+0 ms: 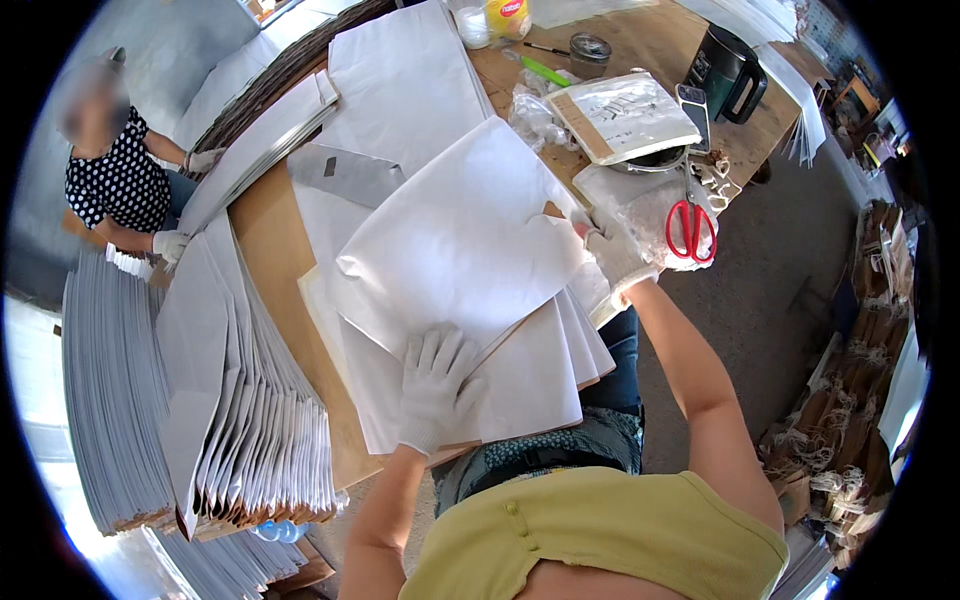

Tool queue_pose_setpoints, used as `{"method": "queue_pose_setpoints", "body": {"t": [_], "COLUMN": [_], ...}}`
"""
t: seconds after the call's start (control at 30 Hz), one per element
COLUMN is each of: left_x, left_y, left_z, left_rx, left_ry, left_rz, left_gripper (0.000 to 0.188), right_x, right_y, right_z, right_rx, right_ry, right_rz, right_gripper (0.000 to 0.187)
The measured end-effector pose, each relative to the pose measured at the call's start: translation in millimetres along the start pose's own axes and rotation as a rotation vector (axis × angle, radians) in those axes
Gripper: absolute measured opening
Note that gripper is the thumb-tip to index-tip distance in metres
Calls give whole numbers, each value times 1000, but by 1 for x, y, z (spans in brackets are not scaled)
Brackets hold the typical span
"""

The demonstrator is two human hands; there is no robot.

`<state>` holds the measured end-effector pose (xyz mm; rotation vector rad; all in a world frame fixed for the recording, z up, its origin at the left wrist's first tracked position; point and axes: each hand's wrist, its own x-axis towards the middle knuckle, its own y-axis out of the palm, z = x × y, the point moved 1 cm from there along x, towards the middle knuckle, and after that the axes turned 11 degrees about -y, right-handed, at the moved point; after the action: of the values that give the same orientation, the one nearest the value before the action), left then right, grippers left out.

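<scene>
A large white paper sheet (460, 240), its near edge curled up, lies over a loose pile of white paper sheets (530, 370) with brown edges. My left hand (437, 388), in a white knit glove, rests flat on the pile at the curled edge, fingers spread. At the sheet's right edge is my right hand (615, 250), gloved too, with its fingers closed on the paper and partly hidden by it. A grey flat piece with a small dark slot (345, 172) lies partly under the sheet.
Red-handled scissors (690, 230) lie right of my right hand, beside a paper-covered pot (625, 115), a phone (692, 108) and a black kettle (722, 75). Folded paper stacks (260, 430) stand on the left. A gloved co-worker (120, 170) holds paper at the far left.
</scene>
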<state>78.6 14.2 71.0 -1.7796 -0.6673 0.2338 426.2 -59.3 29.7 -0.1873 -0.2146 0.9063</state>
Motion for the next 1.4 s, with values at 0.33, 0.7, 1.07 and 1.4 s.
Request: {"method": "queue_pose_setpoints", "body": {"t": [0.33,0.7,1.07,1.4], "left_x": [-2,-3,-2,-1], "left_y": [4,10,11,12], "left_z": [-8,-6,-7,-4], "left_rx": [-11,2,-11,-18], "left_ry": [-90,-103,-128,-125], "left_rz": [-64,-73,-65,-76], "left_gripper": [44,46,45,47], "right_x": [-47,-44,-77,-58], "right_y": [23,12,48,60], "right_z": [-38,-39,40,41], "right_rx": [680,618,-906,-966], "right_ry": [33,91,-520,-382], "right_rz": [-367,-277,-345,-197], "right_gripper": [56,47,26,56]}}
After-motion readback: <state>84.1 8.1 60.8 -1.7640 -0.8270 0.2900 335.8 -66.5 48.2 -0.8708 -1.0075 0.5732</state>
